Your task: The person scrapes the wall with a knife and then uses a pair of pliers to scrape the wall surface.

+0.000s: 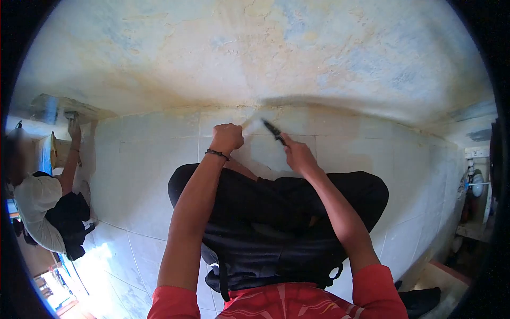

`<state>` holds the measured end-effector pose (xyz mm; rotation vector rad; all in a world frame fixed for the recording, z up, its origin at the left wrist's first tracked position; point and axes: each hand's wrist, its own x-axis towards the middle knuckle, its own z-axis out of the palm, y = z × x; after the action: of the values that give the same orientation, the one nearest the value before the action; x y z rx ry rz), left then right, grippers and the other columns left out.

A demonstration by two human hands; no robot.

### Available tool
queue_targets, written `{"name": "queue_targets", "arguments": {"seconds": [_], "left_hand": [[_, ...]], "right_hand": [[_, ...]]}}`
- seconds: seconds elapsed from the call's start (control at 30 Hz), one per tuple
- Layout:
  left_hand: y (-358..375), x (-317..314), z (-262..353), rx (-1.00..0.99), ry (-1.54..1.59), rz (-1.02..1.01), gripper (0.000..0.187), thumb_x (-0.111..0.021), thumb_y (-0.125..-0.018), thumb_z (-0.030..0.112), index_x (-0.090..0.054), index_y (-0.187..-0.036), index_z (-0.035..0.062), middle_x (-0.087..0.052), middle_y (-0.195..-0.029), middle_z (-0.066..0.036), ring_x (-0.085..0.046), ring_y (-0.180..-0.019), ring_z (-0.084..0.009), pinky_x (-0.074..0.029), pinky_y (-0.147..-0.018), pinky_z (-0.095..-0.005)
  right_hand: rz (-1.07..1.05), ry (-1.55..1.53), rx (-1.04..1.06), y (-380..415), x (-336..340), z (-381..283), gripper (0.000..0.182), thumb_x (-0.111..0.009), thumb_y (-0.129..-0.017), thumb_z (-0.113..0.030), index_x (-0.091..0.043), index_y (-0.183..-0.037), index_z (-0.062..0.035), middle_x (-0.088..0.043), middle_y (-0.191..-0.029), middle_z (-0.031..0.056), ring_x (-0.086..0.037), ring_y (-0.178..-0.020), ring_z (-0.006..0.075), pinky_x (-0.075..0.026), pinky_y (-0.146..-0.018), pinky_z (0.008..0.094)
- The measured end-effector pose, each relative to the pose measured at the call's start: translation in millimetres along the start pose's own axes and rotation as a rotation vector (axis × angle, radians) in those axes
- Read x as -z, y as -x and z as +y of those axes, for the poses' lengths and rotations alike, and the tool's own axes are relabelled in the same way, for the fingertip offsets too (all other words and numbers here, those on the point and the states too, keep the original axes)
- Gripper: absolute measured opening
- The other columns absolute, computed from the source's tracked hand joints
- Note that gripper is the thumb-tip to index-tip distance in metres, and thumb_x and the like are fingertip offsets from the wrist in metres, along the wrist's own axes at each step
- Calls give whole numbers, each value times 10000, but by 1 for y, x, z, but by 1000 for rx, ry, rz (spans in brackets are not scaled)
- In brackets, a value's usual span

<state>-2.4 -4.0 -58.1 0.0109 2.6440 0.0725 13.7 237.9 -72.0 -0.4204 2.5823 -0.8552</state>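
My right hand [300, 155] is closed around a slim black-handled tool [273, 131]. Its far end points up and left toward the seam where the wall [319, 58] meets the tiled floor [143, 159]. That end is blurred, so its exact kind cannot be made out. My left hand [227, 137], with a dark cord bracelet [217, 154] at the wrist, makes a fist just left of the tool, close to the base of the wall. Whatever is inside the fist, if anything, is hidden.
My crossed legs in black trousers [276, 212] lie below my hands. At left, another person in a white shirt [37, 204] holds a small tool [70, 114] against the wall. Shelving with stored items [477, 183] stands at far right. The wall's paint is patchy and peeling.
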Motion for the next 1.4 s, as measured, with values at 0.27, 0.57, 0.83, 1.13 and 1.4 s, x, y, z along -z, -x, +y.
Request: {"name": "queue_targets", "arguments": {"seconds": [0.27,0.57,0.83,1.13,1.4], "left_hand": [[-1,-3,-2,14,-2,1,259,-528,-801,205,-692,-976,108,-681,-975,-115,-657,-932,-274,-514,-770,-393],[2,1,1,9,-1,-1,271,-509,-818,221,-673,-1003,110,-675,-1003,-102,-645,-964,-264,-510,-787,-393],[1,3,2,8,-10,-40,286,-500,-831,231,-657,-1038,111,-670,-1029,-95,-642,-975,-259,-505,-803,-394],[2,0,1,12,4,-11,286,-510,-822,232,-655,-1034,108,-672,-1006,-99,-642,-968,-267,-500,-806,-400],[2,1,0,7,-10,-18,283,-514,-812,222,-659,-1024,103,-675,-1007,-104,-646,-963,-265,-504,-801,-402]], "right_hand": [[-29,50,-57,-3,19,-6,439,-519,-893,-137,-465,-1329,-145,-625,-917,259,-592,-895,427,-463,-777,472],[-122,34,-27,5,12,-9,437,-493,-913,-169,-451,-1348,-180,-642,-942,230,-611,-915,395,-478,-820,465],[14,21,34,-2,7,9,433,-504,-908,-154,-466,-1339,-183,-641,-935,230,-615,-895,392,-478,-813,471],[-3,45,-63,-2,10,-1,416,-514,-905,-164,-488,-1321,-173,-633,-887,250,-620,-878,391,-480,-786,483],[-120,40,23,1,12,-5,431,-484,-915,-164,-451,-1345,-151,-636,-882,256,-617,-874,399,-482,-779,480]]}}
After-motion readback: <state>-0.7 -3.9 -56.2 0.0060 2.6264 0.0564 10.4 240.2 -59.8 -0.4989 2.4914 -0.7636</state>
